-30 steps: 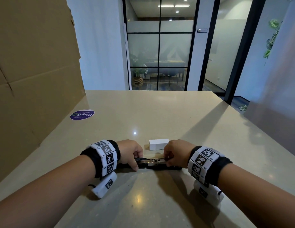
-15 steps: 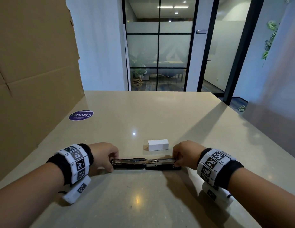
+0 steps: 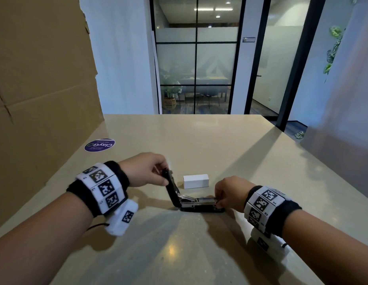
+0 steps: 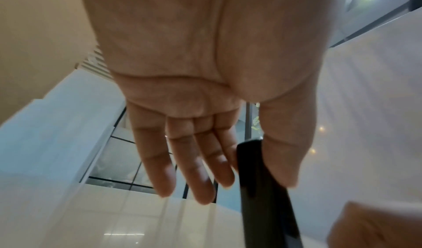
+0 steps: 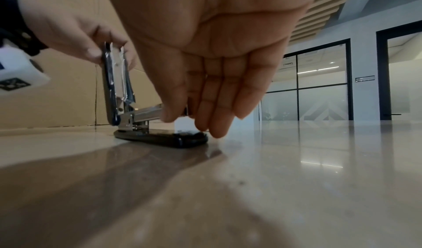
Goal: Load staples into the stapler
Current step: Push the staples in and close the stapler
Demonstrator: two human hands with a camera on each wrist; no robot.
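Note:
A black and chrome stapler lies on the beige table. Its top cover stands nearly upright from the hinge at the left. My left hand pinches the cover's upper end between thumb and fingers; the left wrist view shows the black cover in that pinch. My right hand pinches the front end of the chrome magazine above the black base, its other fingers pointing down at the table. A small white staple box sits just behind the stapler, untouched.
A tall cardboard sheet walls off the table's left side. A purple round sticker lies near it. Bare tabletop spreads in front of and beyond the stapler. Glass partitions stand past the far edge.
Half a second ago the stapler lay spread flat between both hands. My left hand has since swung the cover up to near upright and moved right; my right hand stays at the front end.

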